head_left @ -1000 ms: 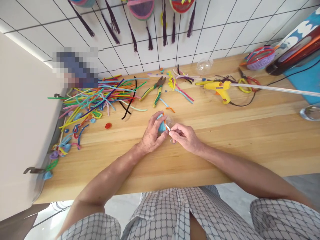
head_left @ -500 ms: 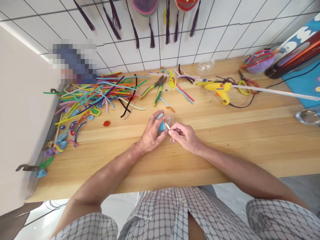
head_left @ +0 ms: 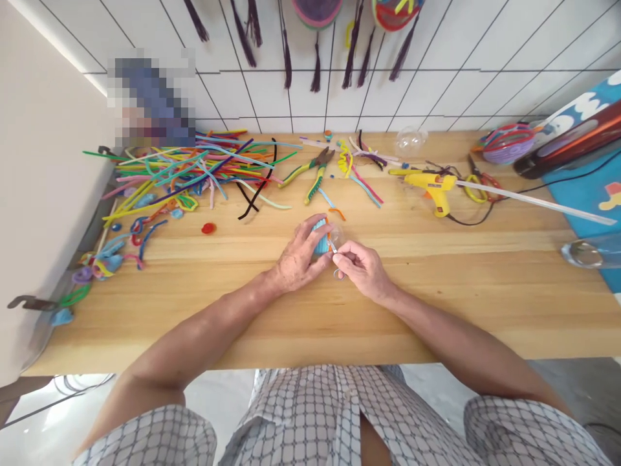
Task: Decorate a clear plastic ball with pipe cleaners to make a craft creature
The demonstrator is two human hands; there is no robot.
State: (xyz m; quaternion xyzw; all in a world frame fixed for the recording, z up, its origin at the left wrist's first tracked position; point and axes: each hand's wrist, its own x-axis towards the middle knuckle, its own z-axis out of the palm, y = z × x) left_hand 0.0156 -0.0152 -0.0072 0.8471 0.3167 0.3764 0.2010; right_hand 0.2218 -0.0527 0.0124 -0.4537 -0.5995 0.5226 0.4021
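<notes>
My left hand (head_left: 299,256) is wrapped round a light blue ribbed piece (head_left: 321,240) with an orange edge, held low over the wooden table. Beside its right side a clear rounded plastic piece (head_left: 337,234) shows in part. My right hand (head_left: 361,266) pinches small scissors (head_left: 332,246), their metal tip touching the orange edge. One finger loop hangs below the fingers of my right hand. An orange pipe cleaner bit (head_left: 337,211) lies just beyond the blue piece.
Pipe cleaners (head_left: 213,168) are heaped at the back left. Pliers (head_left: 310,173), a yellow glue gun (head_left: 433,188) with a long glue stick, and red-and-yellow scissors (head_left: 478,188) lie along the back. A red piece (head_left: 208,228) sits left of my hands. Tassels (head_left: 315,71) hang above.
The view has shifted, so the table's contents appear moved. Both hands keep their hold, and the scissors' tip stays at the orange edge.
</notes>
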